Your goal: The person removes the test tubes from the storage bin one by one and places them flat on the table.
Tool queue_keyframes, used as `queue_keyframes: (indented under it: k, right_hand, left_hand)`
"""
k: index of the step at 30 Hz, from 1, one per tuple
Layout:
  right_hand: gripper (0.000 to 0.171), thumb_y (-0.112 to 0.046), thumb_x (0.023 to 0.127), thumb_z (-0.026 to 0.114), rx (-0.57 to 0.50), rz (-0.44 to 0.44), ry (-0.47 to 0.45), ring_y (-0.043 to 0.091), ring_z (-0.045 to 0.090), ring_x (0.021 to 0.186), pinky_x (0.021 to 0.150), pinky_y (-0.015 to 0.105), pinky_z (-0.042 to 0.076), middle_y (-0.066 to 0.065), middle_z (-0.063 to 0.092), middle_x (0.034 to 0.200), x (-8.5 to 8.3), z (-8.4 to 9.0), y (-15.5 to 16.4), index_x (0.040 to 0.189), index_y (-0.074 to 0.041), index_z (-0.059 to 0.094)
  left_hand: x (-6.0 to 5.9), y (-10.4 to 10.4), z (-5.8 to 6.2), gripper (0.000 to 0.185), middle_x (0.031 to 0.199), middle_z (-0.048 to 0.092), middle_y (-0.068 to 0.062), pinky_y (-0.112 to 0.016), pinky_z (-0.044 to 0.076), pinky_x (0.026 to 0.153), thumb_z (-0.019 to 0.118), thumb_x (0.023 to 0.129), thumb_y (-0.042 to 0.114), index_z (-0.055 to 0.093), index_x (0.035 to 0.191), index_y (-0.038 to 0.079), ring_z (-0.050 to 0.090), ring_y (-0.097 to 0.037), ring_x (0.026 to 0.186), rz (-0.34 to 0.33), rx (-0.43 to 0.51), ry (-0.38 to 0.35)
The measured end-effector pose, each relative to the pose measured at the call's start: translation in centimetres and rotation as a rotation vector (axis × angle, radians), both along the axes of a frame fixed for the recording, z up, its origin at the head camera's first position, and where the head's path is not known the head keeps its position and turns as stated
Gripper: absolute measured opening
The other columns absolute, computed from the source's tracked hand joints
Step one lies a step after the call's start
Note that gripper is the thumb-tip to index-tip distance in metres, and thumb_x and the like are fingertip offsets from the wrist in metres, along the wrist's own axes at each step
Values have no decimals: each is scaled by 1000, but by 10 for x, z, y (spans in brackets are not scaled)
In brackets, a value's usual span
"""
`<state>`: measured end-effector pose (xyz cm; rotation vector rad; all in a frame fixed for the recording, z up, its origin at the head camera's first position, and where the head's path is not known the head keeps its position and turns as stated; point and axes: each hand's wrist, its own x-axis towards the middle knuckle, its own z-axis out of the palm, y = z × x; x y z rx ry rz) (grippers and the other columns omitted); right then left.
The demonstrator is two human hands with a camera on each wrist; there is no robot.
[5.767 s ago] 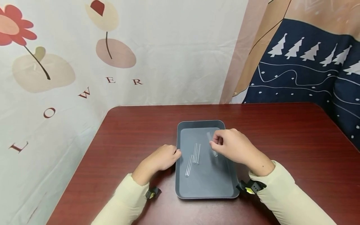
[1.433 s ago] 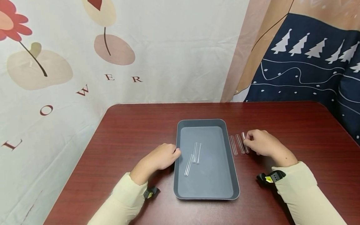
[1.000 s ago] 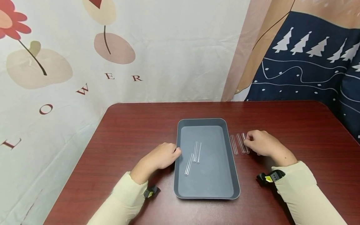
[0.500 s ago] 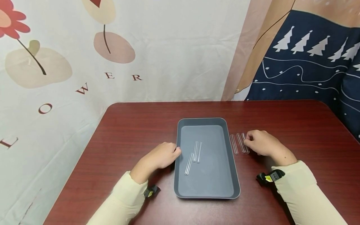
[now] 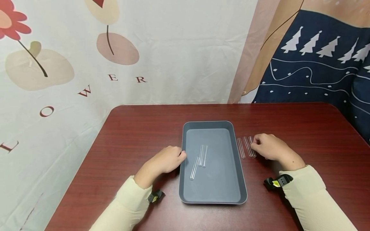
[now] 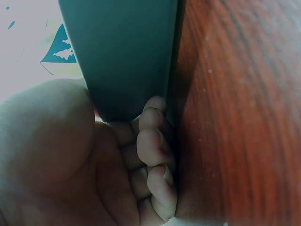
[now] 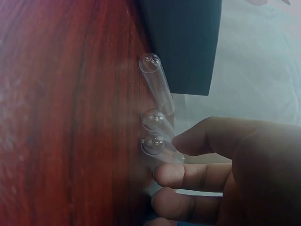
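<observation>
A grey rectangular tray [image 5: 214,189] lies on the table. My left hand [image 5: 164,160] holds its left side, the thumb at the rim and the fingers [image 6: 153,146] curled low against the wall. Three clear test tubes [image 5: 194,168] lie inside the tray, two side by side and one slanting lower left. Right of the tray, three more lie on the tabletop in a row. My right hand [image 5: 271,149] pinches the rightmost test tube [image 7: 157,147] between thumb and index finger; it lies close to the middle tube [image 7: 154,120]. The leftmost tube [image 5: 241,148] sits nearer the tray.
The reddish-brown wooden table [image 5: 138,128] extends on both sides of the tray. Behind it hangs a pale cloth [image 5: 185,57] with flower prints, and a dark blue cloth [image 5: 312,73] with white trees is at the right.
Several seconds ago my right hand held a test tube over the tray; since then it has moved right, onto the table beside it. Over the last second both hands stay nearly still.
</observation>
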<state>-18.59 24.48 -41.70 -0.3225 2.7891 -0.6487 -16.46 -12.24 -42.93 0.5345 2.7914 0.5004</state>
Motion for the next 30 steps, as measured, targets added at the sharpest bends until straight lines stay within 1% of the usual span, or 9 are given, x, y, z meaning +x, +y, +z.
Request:
queue_keyframes:
  k: [13, 23, 30]
  right_hand:
    - [20, -20, 93, 51, 9, 5, 9, 15, 52, 48, 51, 32, 39, 0, 53, 56, 0, 0, 0, 75, -13, 55]
    - [22, -22, 94, 51, 20, 6, 5, 15, 50, 49, 51, 32, 38, 1, 52, 57, 0, -1, 0, 75, -12, 55]
    - [21, -22, 95, 50, 4, 4, 1, 15, 52, 49, 52, 32, 40, 1, 53, 58, 0, 1, 0, 78, -11, 56]
  left_hand:
    - [0, 0, 0, 38, 58, 34, 5, -33, 43, 66, 39, 97, 26, 35, 60, 20, 43, -16, 61, 0, 2, -6]
    - [1, 0, 1, 39, 58, 36, 4, -34, 44, 66, 39, 97, 26, 36, 59, 20, 44, -16, 61, -1, -4, 5]
    - [1, 0, 2, 39, 58, 35, 4, -33, 44, 67, 38, 98, 26, 35, 60, 19, 44, -16, 62, 1, -2, -4]
